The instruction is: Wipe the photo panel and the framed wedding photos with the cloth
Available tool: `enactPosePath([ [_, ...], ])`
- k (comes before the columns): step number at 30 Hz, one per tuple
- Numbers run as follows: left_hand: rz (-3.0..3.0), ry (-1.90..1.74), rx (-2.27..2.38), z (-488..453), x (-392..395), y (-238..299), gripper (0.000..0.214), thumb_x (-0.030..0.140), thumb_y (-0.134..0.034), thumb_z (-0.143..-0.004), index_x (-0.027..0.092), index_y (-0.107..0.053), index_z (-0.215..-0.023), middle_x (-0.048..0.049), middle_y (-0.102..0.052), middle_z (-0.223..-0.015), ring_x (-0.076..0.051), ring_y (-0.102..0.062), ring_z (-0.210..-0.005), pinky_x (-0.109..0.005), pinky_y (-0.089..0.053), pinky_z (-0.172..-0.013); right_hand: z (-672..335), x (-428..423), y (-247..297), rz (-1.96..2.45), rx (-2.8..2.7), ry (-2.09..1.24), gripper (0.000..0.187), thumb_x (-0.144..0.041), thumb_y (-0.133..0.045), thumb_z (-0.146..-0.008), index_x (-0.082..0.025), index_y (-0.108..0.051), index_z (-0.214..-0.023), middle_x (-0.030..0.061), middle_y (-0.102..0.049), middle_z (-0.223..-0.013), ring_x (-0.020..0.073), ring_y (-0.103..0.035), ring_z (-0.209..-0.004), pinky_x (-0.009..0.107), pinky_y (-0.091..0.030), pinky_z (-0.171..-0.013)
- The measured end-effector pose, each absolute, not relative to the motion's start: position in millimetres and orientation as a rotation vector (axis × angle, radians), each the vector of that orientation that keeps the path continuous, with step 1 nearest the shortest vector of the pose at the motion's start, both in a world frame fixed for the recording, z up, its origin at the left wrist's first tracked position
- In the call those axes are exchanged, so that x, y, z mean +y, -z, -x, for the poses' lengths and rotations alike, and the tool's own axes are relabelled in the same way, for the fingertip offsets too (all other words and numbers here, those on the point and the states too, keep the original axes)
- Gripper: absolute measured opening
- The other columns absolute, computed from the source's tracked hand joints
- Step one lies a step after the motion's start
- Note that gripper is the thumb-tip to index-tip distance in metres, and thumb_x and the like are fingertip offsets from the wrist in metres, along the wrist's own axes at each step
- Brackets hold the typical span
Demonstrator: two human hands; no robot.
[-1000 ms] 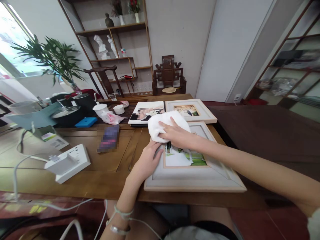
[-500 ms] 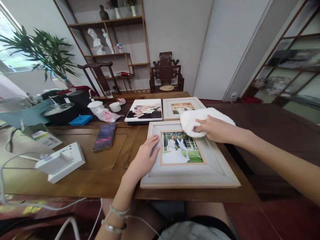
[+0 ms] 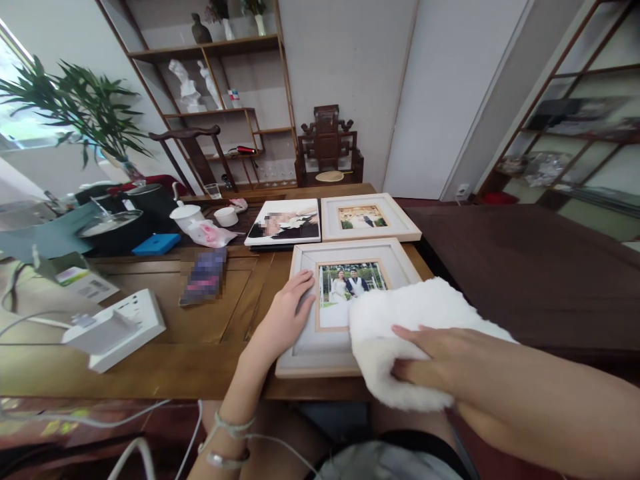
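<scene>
A picture frame (image 3: 300,357) with a pale wide border lies flat near the table's front edge, holding a photo of two people outdoors. My left hand (image 3: 290,313) rests on its left border, fingers stretched out and holding nothing. In my right hand (image 3: 435,363) is a fluffy white cloth (image 3: 400,313), gripped between thumb and fingers. The cloth covers the frame's lower right part, including a corner of the photo, and hangs past the near edge. Just behind lie a second pale picture frame (image 3: 330,230) and a white-edged photo panel (image 3: 313,230).
To the left on the wooden table (image 3: 200,360) are a white power strip (image 3: 145,320) with cables, a phone-shaped blurred item (image 3: 204,275), a blue box (image 3: 157,244) and a white cup (image 3: 226,217). A brown-covered surface (image 3: 525,267) adjoins on the right. A wooden chair (image 3: 327,143) stands behind.
My right hand has drawn the cloth from the frame's far right corner toward me, down to its near right part. My left hand stays on the left border.
</scene>
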State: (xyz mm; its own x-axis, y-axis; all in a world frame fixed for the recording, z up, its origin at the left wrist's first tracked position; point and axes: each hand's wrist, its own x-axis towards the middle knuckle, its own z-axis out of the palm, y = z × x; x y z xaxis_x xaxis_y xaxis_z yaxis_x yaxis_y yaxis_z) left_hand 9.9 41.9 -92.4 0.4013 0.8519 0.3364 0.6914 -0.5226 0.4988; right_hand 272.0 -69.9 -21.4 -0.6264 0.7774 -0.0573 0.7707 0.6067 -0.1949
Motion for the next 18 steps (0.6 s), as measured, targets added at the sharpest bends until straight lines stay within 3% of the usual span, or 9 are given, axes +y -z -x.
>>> enactPosePath([
  [3, -2.404, -0.804, 1.337, -9, 42, 92, 0.035, 0.027, -0.044, -0.09, 0.014, -0.06, -0.118, -0.0135, -0.055, -0.133, -0.024, -0.046, -0.128, -0.045, -0.036, -0.108, -261, -43, 29, 1.39, -2.811, -0.312, 0.067, 0.004, -0.039, -0.062, -0.026, -0.056, -0.119, 0.0082, -0.061, -0.115, 0.0238, -0.061, -0.095, 0.033, -0.048, -0.078],
  [6, -2.417, -0.791, 1.329, -9, 41, 90, 0.035, 0.027, -0.043, -0.09, 0.015, -0.06, -0.118, -0.012, -0.054, -0.134, -0.024, -0.046, -0.129, -0.045, -0.036, -0.108, -257, -2, 41, 1.466, -2.71, -0.093, 0.067, 0.002, -0.042, -0.065, -0.019, -0.051, -0.127, 0.0158, -0.05, -0.13, 0.0286, -0.057, -0.106, 0.038, -0.047, -0.084],
  [12, -2.389, -0.806, 1.322, -8, 42, 90, 0.034, 0.026, -0.044, -0.09, 0.015, -0.061, -0.116, -0.0129, -0.054, -0.134, -0.024, -0.046, -0.128, -0.045, -0.036, -0.108, -265, 71, 55, 1.3, -2.646, 0.308, 0.062, 0.004, -0.038, -0.07, -0.013, -0.049, -0.129, 0.0171, -0.052, -0.128, 0.0338, -0.04, -0.124, 0.055, -0.033, -0.098],
  [18, -2.391, -0.792, 1.326, -8, 42, 91, 0.034, 0.026, -0.043, -0.09, 0.014, -0.061, -0.116, -0.0136, -0.054, -0.134, -0.024, -0.045, -0.129, -0.045, -0.036, -0.108, -263, 66, 54, 1.28, -2.75, 0.17, 0.065, 0.007, -0.035, -0.069, -0.015, -0.052, -0.128, 0.0158, -0.056, -0.123, 0.0309, -0.049, -0.118, 0.045, -0.042, -0.092],
])
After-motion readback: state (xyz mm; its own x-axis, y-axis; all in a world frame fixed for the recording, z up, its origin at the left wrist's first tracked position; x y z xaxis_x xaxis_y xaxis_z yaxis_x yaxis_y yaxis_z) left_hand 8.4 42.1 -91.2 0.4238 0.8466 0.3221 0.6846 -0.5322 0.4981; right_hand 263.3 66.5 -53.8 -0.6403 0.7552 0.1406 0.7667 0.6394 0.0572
